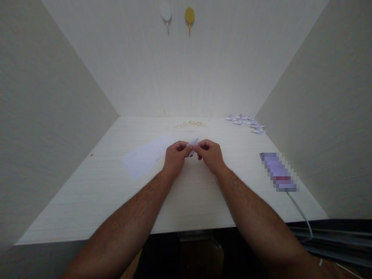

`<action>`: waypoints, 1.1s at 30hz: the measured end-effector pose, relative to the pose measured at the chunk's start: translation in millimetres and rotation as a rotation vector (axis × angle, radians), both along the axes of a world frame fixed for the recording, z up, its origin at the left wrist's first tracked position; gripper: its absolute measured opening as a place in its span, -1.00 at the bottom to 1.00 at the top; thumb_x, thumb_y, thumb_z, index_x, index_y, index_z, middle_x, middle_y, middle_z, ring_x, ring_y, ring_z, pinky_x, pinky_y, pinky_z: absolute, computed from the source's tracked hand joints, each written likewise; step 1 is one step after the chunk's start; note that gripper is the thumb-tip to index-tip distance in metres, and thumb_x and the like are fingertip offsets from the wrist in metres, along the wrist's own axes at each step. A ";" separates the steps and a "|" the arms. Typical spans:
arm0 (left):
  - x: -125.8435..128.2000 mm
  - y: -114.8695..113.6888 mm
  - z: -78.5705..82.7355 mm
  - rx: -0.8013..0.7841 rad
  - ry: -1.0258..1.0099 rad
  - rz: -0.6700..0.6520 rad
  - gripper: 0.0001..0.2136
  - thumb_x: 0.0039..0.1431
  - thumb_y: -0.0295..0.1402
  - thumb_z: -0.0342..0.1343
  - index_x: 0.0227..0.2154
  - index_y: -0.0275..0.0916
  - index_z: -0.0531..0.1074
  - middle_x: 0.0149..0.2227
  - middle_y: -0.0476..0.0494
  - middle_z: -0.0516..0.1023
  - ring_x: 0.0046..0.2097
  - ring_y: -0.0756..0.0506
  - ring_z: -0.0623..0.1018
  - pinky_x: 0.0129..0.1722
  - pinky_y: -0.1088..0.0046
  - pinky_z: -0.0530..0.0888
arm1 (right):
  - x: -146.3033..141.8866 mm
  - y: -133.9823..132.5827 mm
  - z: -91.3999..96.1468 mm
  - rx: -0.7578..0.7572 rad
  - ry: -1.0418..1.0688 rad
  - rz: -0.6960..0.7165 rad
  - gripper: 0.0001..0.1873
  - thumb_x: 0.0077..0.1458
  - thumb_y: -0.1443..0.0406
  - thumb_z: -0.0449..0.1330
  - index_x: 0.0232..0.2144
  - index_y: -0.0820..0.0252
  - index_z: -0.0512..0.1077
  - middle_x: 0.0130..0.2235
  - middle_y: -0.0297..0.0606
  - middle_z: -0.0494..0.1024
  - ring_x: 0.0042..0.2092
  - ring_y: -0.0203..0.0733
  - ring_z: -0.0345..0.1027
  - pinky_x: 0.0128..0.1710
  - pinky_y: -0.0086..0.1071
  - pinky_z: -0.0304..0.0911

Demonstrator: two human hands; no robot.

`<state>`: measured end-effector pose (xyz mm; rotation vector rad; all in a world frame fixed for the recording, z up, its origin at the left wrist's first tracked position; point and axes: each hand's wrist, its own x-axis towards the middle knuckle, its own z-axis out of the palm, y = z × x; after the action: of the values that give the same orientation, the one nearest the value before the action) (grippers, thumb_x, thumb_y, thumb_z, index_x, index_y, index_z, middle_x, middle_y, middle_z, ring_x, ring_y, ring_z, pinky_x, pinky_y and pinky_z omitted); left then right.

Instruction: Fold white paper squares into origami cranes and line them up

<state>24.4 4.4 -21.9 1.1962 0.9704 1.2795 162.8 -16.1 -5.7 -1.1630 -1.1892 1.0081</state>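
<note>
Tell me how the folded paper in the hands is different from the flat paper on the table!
The folded paper looks small and pointy, while the flat paper is spread out and covers more space. The folded paper is pinched between the left hand and right hand; the flat paper lies on the table. Both look white.

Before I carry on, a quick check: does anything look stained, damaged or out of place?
Yes: a brownish, patchy mark on the white tabletop, near the back wall, looks like a stain or worn surface; I can't tell which. A small orange speck by the tabletop's left edge also stands out.
</note>
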 end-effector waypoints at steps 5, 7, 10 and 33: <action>-0.3 -1.2 2.1 0.018 0.015 0.006 -0.76 -0.04 -0.19 0.30 -0.42 -0.28 0.51 -0.51 -0.05 0.54 -0.48 0.02 0.48 -0.42 0.49 0.41 | 0.1 0.0 -0.2 0.008 -0.018 -0.018 -0.71 -0.10 0.11 0.34 -0.54 0.18 0.40 -0.61 -0.40 0.45 -0.62 -0.37 0.25 -0.63 -0.47 0.16; 0.0 -2.2 3.8 0.014 0.045 0.012 -0.75 -0.02 -0.18 0.29 -0.43 -0.29 0.50 -0.53 -0.04 0.53 -0.49 0.02 0.48 -0.43 0.49 0.41 | -0.3 -0.3 0.3 0.013 -0.031 -0.016 -0.71 -0.11 0.10 0.34 -0.53 0.18 0.40 -0.60 -0.39 0.46 -0.61 -0.37 0.26 -0.63 -0.47 0.16; 0.5 -4.2 6.1 -0.019 0.044 -0.011 -0.73 -0.02 -0.16 0.28 -0.46 -0.29 0.48 -0.54 -0.04 0.52 -0.49 0.01 0.49 -0.41 0.47 0.45 | -0.9 -1.1 0.4 0.034 -0.039 -0.010 -0.72 -0.10 0.13 0.34 -0.54 0.17 0.39 -0.59 -0.38 0.48 -0.60 -0.36 0.27 -0.62 -0.47 0.16; 2.2 -9.3 14.0 0.042 0.255 -0.056 -0.69 0.03 -0.10 0.25 -0.51 -0.28 0.49 -0.57 -0.09 0.54 -0.55 0.01 0.47 -0.53 0.52 0.39 | -2.2 0.2 0.6 -0.071 0.099 0.014 -0.64 -0.22 0.19 0.39 -0.32 0.18 0.44 -0.55 -0.45 0.46 -0.58 -0.37 0.27 -0.62 -0.46 0.20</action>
<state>26.7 -4.9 -7.9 1.4342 1.0889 1.1255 160.6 -15.9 -5.1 -1.1477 -1.0921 1.1139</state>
